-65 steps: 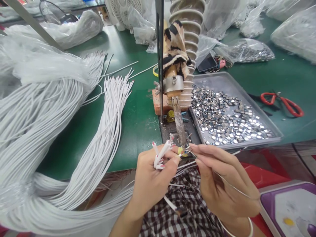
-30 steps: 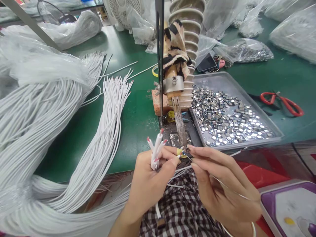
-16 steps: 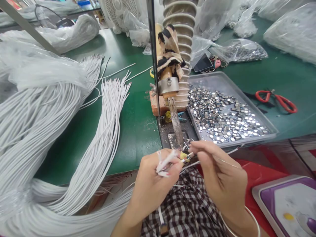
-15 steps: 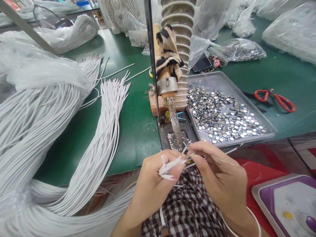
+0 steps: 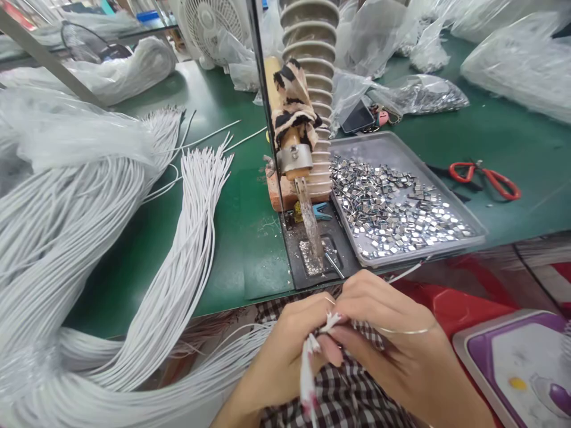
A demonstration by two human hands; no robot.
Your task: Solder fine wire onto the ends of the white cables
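Note:
Low over the lap, my left hand [image 5: 285, 345] is closed around a small bunch of white cables [image 5: 307, 374] with frayed, pinkish ends. My right hand [image 5: 388, 333] meets it, fingers pinched at the upper cable ends. A thin shiny wire [image 5: 404, 330] crosses my right fingers. What lies between the fingertips is partly hidden. Just beyond the hands, a clamped soldering iron [image 5: 308, 217] points down at a dark plate [image 5: 328, 276] with silvery solder bits. The iron's handle is wrapped in spotted cloth [image 5: 294, 101].
A clear plastic tray [image 5: 473, 238] of small metal connectors [image 5: 397, 202] stands right of the iron. Red-handled pliers [image 5: 484, 178] lie farther right. A large bundle of white cables [image 5: 191, 226] covers the left side. A ribbed hose [image 5: 310, 53] rises behind the iron.
Both hands have drawn down and back from the iron's tip towards the lap. The cable bunch now hangs lower, and the fingers of both hands have come closer together.

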